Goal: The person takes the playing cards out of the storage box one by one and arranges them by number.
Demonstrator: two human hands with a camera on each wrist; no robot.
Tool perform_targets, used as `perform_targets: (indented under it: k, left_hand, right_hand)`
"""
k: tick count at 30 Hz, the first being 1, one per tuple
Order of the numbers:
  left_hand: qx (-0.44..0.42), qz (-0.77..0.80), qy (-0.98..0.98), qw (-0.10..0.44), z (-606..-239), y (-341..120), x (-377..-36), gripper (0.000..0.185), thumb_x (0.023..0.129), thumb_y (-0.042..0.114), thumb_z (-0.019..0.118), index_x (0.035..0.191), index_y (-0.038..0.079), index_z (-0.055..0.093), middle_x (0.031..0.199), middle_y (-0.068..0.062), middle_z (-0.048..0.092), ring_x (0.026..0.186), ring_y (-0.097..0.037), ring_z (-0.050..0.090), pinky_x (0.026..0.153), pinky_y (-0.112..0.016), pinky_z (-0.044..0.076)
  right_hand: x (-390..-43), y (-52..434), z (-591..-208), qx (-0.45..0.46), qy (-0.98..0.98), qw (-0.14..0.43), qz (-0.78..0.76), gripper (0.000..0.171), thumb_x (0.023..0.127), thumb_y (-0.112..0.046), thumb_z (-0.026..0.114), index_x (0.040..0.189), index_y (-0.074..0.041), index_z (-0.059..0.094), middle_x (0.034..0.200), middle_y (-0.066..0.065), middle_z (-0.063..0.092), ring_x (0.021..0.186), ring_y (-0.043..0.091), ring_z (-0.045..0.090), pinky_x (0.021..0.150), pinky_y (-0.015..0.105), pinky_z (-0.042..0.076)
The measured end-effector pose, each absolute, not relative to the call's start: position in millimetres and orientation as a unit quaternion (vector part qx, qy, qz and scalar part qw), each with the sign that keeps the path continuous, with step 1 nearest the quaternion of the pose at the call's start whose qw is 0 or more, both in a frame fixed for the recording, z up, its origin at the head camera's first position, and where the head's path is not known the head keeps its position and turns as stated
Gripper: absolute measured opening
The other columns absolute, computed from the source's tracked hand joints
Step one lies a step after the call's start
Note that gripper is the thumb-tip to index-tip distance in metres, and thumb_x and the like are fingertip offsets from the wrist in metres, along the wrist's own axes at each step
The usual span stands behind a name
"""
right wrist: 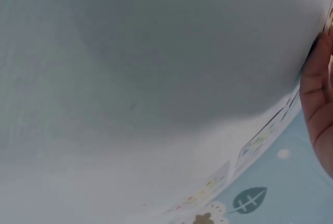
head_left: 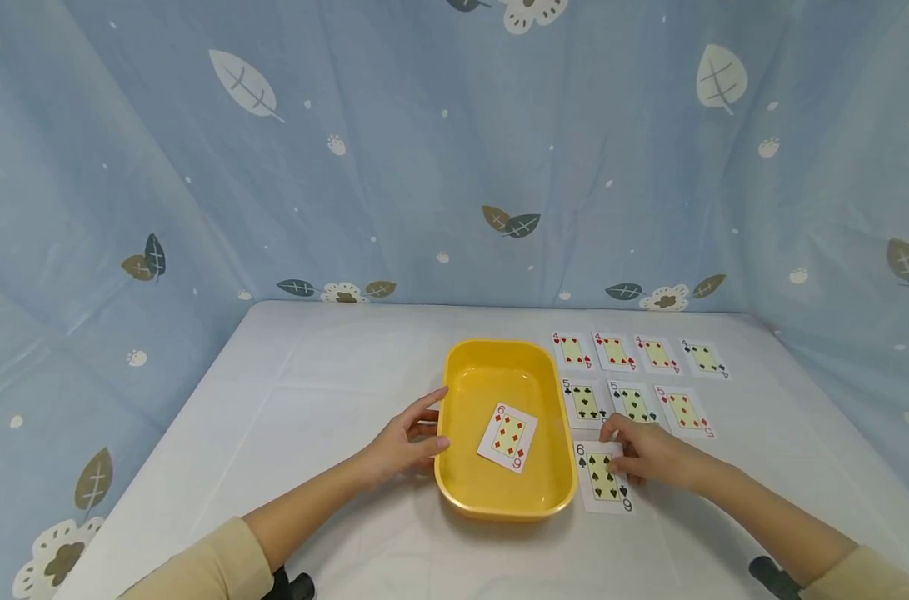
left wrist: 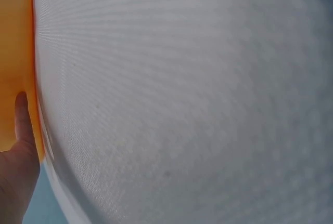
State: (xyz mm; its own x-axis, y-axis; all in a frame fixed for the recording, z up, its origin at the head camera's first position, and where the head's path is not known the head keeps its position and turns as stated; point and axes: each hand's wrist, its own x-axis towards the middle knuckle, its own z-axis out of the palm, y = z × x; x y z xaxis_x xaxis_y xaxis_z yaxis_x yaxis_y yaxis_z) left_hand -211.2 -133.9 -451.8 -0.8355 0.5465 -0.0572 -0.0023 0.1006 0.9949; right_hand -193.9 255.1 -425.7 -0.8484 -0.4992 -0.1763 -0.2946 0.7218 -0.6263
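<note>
My left hand (head_left: 397, 446) rests against the left side of a yellow plastic tub (head_left: 442, 492), its thumb and fingers at the rim. In the left wrist view the thumb (left wrist: 23, 117) lies straight along the tub's outer wall. A six of diamonds playing card (head_left: 508, 437) lies face up inside the tub. To the right of the tub, my right hand (head_left: 649, 450) has bent fingers at the upper right part of a six of spades (head_left: 604, 487), covering that corner. This card lies face up, slightly tilted, on the white cloth.
Behind the right hand, a row holds a five of clubs (head_left: 585, 403), a five of spades (head_left: 632, 404) and a five of diamonds (head_left: 684, 411). Several fours form the back row, including a four of hearts (head_left: 571, 351). A blue patterned curtain (head_left: 394, 167) encloses the table.
</note>
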Motion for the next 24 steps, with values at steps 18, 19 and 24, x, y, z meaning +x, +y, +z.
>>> perform_targets:
  k: [18,19,24]
  left_hand:
    - [0.196,0.642,0.710,0.213,-449.7,-133.8,-210.7,0.078,0.089,0.022,0.067,0.152,0.017,0.021,0.137,-0.025,0.037,0.124,-0.038,0.043,0.082,-0.041,0.056]
    - [0.196,0.642,0.710,0.213,-449.7,-133.8,-210.8,0.078,0.089,0.022,0.067,0.152,0.017,0.021,0.137,-0.025,0.037,0.124,-0.038,0.043,0.082,-0.041,0.056]
    - [0.193,0.640,0.713,0.214,-450.6,-134.0,-211.1,0.078,0.089,0.022,0.067,0.151,0.017,0.021,0.137,-0.025,0.037,0.124,-0.038,0.043,0.081,-0.041,0.056]
  right_hand:
    - [-200.1,256.2,-420.7,-0.173,0.938,0.139,-0.264,0.047,0.076,-0.033,0.079,0.105,-0.010,0.049,0.069,-0.004,0.052,0.058,0.009,0.049,0.051,0.019,0.044]
    - [-200.9,255.8,-418.6,-0.176,0.938,0.136,-0.267,0.048,0.076,-0.034,0.079,0.106,-0.010,0.050,0.070,-0.004,0.053,0.058,0.009,0.049,0.051,0.020,0.045]
    - [-204.2,250.5,-406.3,-0.194,0.936,0.118,-0.269,0.049,0.077,-0.032,0.078,0.108,-0.007,0.049,0.073,-0.004,0.052,0.060,0.008,0.049,0.052,0.019,0.046]
